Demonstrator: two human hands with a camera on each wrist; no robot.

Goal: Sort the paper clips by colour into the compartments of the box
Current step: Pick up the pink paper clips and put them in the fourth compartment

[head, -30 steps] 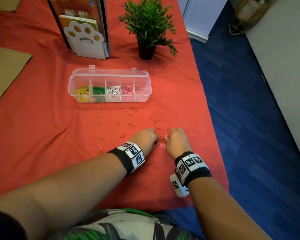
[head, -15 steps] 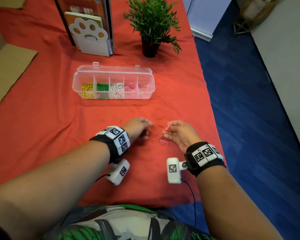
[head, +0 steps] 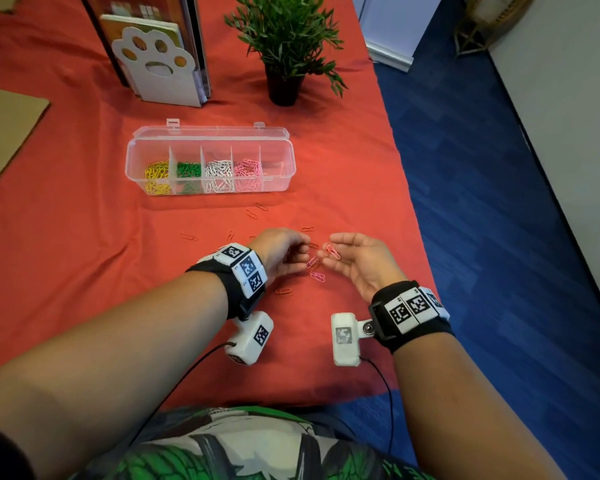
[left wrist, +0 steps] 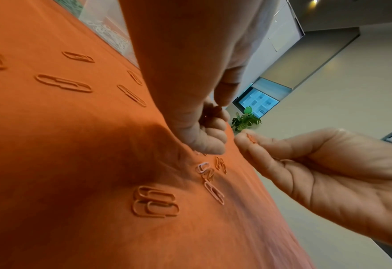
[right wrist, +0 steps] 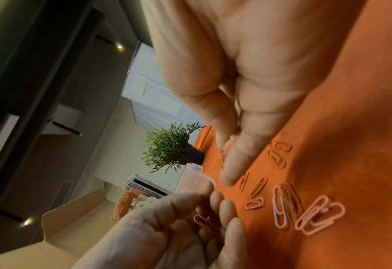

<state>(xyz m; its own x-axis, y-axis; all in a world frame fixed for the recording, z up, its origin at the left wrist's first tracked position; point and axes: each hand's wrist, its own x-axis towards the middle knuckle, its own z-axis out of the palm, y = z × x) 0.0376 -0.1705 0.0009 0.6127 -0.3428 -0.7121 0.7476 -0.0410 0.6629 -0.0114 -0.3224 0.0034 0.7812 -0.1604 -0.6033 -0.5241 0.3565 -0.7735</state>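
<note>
The clear compartment box (head: 284,168) lies open on the red cloth, with yellow, green, white and pink paper clips (head: 247,168) in separate sections. Its rightmost section shows little. My left hand (head: 300,251) hovers near the cloth's front, fingers curled round a pink clip (right wrist: 201,221). My right hand (head: 329,253), palm turned up, pinches a pink clip (head: 333,251) at its fingertips (left wrist: 243,141). The two hands almost meet. More pink clips (head: 317,276) lie just below them, and orange clips (head: 284,291) are scattered around.
A potted plant (head: 284,39) and a paw-print book stand (head: 160,64) are behind the box. Cardboard (head: 4,133) lies at the left. The table's right edge (head: 409,216) drops to blue floor close to my right hand.
A second ago both hands were pressed down on the cloth over the pink clips. They have since lifted and turned, each with a clip in its fingers.
</note>
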